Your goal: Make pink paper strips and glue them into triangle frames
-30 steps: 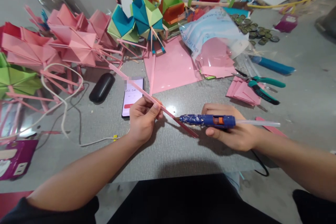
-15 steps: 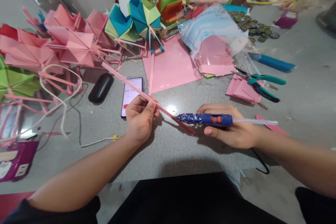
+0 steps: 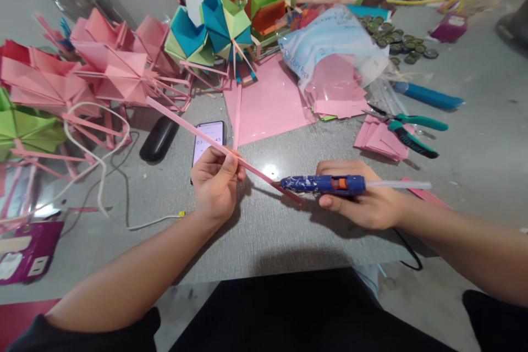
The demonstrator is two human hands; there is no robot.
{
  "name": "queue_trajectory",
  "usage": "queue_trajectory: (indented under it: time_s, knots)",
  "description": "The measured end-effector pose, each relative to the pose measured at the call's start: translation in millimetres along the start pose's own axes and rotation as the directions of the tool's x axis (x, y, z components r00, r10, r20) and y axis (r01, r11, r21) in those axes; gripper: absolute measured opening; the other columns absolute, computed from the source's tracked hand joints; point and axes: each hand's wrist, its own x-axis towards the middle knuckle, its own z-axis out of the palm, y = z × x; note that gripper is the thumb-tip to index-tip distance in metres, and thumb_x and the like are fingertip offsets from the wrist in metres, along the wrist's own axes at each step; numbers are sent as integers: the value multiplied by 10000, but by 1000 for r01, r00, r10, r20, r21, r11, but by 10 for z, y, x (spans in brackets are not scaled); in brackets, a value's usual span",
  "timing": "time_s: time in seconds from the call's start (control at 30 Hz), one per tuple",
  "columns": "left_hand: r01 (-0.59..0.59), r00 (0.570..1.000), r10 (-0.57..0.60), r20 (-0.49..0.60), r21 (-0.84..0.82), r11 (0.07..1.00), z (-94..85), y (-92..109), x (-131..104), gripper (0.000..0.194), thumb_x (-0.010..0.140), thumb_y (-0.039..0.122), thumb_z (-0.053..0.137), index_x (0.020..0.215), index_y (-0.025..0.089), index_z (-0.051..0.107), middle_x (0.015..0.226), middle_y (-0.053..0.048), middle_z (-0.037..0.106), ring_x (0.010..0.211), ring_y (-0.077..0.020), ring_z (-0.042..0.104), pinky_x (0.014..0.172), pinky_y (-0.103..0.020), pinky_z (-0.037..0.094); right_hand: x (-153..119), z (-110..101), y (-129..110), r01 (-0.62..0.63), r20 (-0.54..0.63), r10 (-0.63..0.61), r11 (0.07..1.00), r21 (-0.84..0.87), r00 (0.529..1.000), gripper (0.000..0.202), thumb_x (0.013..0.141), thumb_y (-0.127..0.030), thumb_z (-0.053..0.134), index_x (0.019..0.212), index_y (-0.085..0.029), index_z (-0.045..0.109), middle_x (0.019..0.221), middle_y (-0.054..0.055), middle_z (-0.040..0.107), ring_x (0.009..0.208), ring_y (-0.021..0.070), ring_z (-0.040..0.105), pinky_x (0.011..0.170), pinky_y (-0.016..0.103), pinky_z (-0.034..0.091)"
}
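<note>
Between the thumb and fingers of my left hand (image 3: 216,181) is a long pink strip (image 3: 185,125), which slants down to the right. A second pink strip (image 3: 238,115) stands upward from the same fingers. My right hand (image 3: 363,198) is wrapped round a blue glue gun (image 3: 322,184) with a clear glue stick (image 3: 398,184) out of its back. The gun's nozzle points left and meets the long strip near its lower right part; whether it touches is too small to tell.
Pink folded paper shapes (image 3: 119,74) and a black case (image 3: 159,140) lie left. A phone (image 3: 209,135) is behind my left hand. Pink sheet (image 3: 268,99), bagged paper (image 3: 334,49), green-handled pliers (image 3: 416,143) and coins (image 3: 406,44) lie behind. A white cable (image 3: 99,176) loops left.
My left hand has shifted slightly left with the long strip, whose far end now lies further left. The glue gun stays nearly in place, with its glue stick a little higher.
</note>
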Motion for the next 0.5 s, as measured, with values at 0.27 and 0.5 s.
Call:
queue_trajectory:
  time_s: [0.27,0.5]
  knots:
    - [-28,999,29,-29,24,999,-21,49,17,327,784,450,944,765,227,706,740,12,650,532,-92,518,496,-251,465,-8,2,-26,-45,26,42,991,128,999,313,1094,-450,548,965,-189,665,872,57,675,814,189,658,715,310,505]
    - [-33,998,32,-50,-22,999,-42,86,40,307,792,444,945,794,215,740,689,14,614,515,-93,507,475,-253,454,-34,10,-48,-79,41,73,982,171,997,294,1094,-447,556,1048,-185,682,943,75,692,828,190,658,718,313,509]
